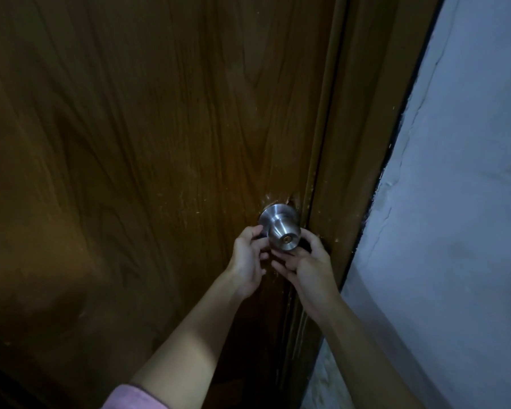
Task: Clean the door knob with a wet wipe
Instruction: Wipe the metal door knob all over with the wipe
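Note:
A round brushed-steel door knob (282,231) with a keyhole in its face sticks out of a brown wooden door (148,160) near its right edge. My left hand (248,258) comes in from the lower left, with thumb and fingertips pinched on the left side of the knob behind its head. My right hand (306,264) cups the knob from below and from the right, its fingers curled against the metal. No wet wipe shows in either hand or anywhere else in view.
The brown door frame (363,143) runs along the door's right edge, right beside the knob. Beyond it stands a pale, cracked plaster wall (460,202). A pink sleeve (130,398) shows at the bottom. The light is dim.

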Tool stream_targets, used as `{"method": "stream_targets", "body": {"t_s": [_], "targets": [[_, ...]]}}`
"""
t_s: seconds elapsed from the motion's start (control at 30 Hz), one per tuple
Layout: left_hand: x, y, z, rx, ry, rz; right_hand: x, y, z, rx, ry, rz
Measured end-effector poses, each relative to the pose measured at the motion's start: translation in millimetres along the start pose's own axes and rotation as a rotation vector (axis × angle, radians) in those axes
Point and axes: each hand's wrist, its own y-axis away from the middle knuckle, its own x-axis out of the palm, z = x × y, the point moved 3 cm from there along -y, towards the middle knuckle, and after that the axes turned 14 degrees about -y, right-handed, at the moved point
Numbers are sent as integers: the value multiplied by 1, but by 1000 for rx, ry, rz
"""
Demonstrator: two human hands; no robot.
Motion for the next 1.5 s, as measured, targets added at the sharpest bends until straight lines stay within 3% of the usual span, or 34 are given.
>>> {"method": "stream_targets", "body": {"t_s": [0.13,0.23,0.43,0.63,0.83,0.97,1.2,1.33,1.5], "targets": [[3,4,-10,7,-102,61,1,2,-2,-36,64,13],[-3,10,-21,14,-314,69,0,2,1,-55,153,34],[-16,14,-26,-26,-525,-3,9,2,17,-134,406,60],[-14,12,-26,-23,-532,-47,26,-3,33,-231,718,135],[-12,11,-26,-34,-522,-90,27,-5,28,-237,785,20],[-12,14,-26,-19,-490,-89,35,-4,27,-354,945,78],[-12,13,-22,-15,-514,-97,22,-2,17,-142,864,-2],[-13,17,-19,-5,-484,-56,5,5,9,8,659,20],[-23,27,-7,-37,-393,2,-14,27,-2,-78,537,-67]]}}
